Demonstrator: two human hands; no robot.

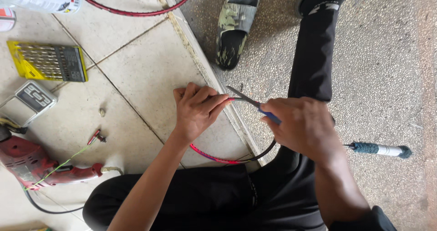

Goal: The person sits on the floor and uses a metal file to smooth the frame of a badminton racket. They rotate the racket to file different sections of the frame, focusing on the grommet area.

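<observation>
My left hand [196, 109] grips the top of a red and black racket frame [227, 159] that curves under both hands, over my lap in black trousers. My right hand [306, 126] holds a pair of pliers with blue handles [248, 99]; the metal jaws point left and touch the frame right beside my left fingers. The racket's handle [380, 149], with a teal grip and a white section, sticks out to the right above the speckled floor.
A red power drill [41, 165] lies at the lower left on the tiled ledge, with a yellow case of drill bits [48, 60], a small grey case [28, 101] and a small red bit [95, 136]. Another red racket frame [132, 10] lies at the top. A camouflage sandal [234, 26] rests on the floor.
</observation>
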